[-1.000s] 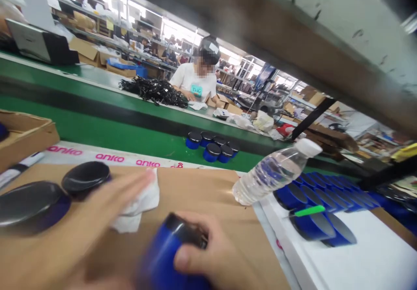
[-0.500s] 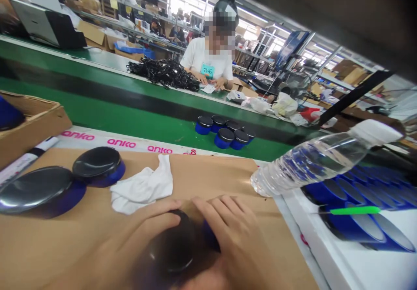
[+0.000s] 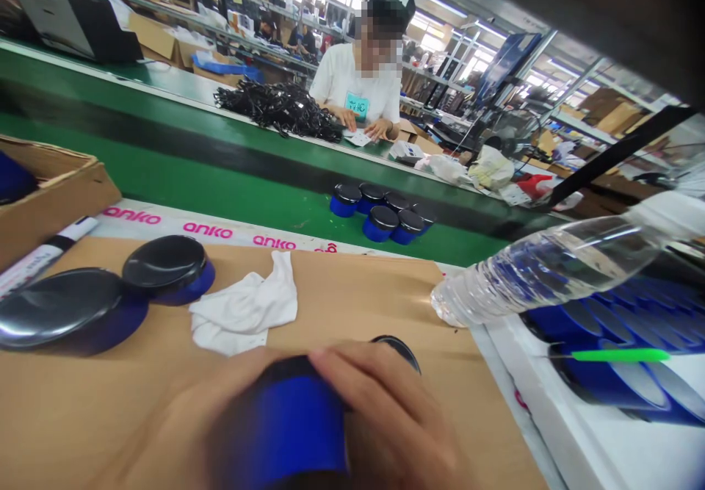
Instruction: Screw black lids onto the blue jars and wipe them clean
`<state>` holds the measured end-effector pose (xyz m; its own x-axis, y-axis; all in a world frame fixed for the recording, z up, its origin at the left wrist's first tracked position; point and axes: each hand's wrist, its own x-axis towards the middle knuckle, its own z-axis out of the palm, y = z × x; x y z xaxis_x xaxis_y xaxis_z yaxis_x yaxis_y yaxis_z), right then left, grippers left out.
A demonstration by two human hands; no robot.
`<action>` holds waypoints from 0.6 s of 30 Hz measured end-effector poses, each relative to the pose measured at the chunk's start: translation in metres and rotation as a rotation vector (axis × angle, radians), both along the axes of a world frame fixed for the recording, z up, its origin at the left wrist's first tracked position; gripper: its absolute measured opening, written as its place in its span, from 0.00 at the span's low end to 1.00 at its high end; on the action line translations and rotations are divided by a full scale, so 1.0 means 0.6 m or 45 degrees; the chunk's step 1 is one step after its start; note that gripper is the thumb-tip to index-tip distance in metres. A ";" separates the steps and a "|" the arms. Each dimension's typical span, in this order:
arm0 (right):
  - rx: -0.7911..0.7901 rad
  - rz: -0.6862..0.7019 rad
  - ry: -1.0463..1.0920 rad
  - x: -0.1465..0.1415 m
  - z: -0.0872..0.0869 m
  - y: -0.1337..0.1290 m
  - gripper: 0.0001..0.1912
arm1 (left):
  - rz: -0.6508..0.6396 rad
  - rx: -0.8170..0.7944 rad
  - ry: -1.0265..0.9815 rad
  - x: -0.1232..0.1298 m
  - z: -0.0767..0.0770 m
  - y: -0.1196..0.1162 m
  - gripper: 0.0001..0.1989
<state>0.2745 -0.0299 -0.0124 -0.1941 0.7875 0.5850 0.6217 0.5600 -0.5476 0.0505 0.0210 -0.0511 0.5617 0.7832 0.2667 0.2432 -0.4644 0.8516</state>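
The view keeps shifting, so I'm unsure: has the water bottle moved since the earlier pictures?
No, the water bottle shows no shift: its base still sits near the cardboard sheet's far right corner.

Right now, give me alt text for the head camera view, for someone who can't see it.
Two hands, left and right, hold a blue cylinder with black ends over brown cardboard. Nearby lie a crumpled white cloth, black-topped blue pieces and a clear bottle; beyond, a person works across a green bench.
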 end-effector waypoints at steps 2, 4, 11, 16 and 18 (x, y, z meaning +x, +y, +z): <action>-0.140 0.083 -0.187 0.005 -0.003 -0.006 0.28 | -0.151 -0.212 -0.080 -0.008 -0.007 0.006 0.44; -0.243 0.116 -0.216 0.009 0.000 -0.010 0.33 | -0.231 -0.447 -0.224 -0.020 -0.030 0.003 0.43; -0.321 0.122 -0.211 0.019 0.020 -0.009 0.31 | -0.036 -0.598 -0.386 -0.051 -0.118 -0.034 0.37; -0.046 0.016 -0.300 0.000 -0.005 0.001 0.33 | 0.024 -0.590 -0.398 -0.039 -0.118 -0.027 0.40; 0.055 -0.002 -0.233 -0.008 -0.015 0.005 0.32 | 0.046 -0.569 -0.368 -0.039 -0.110 -0.025 0.37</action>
<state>0.2698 -0.0270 -0.0213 -0.2993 0.7629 0.5730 0.7095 0.5795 -0.4010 0.0270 0.0061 -0.1171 0.4854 0.8732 0.0429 -0.0218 -0.0370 0.9991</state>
